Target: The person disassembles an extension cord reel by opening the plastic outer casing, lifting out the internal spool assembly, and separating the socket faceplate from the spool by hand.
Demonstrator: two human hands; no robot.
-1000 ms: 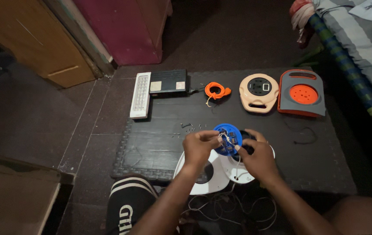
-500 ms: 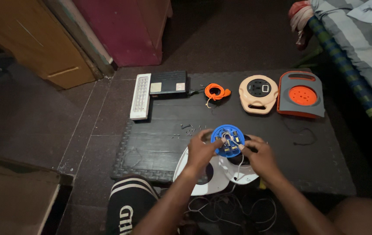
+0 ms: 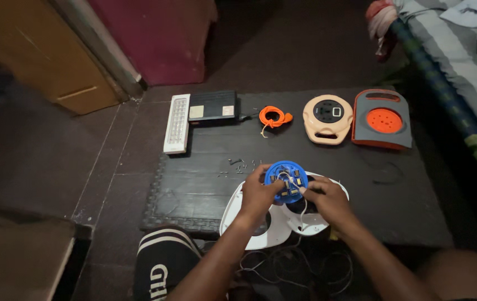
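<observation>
Blue reel hub (image 3: 286,179) pinched between left hand (image 3: 259,195) and right hand (image 3: 328,199).

Round blue reel core (image 3: 286,179) w/ exposed contacts & wires, tilted, above white casing (image 3: 261,231).

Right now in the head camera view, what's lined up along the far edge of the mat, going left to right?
White lamp → black box → orange cord coil → cream cable reel → grey and orange cable reel.
</observation>
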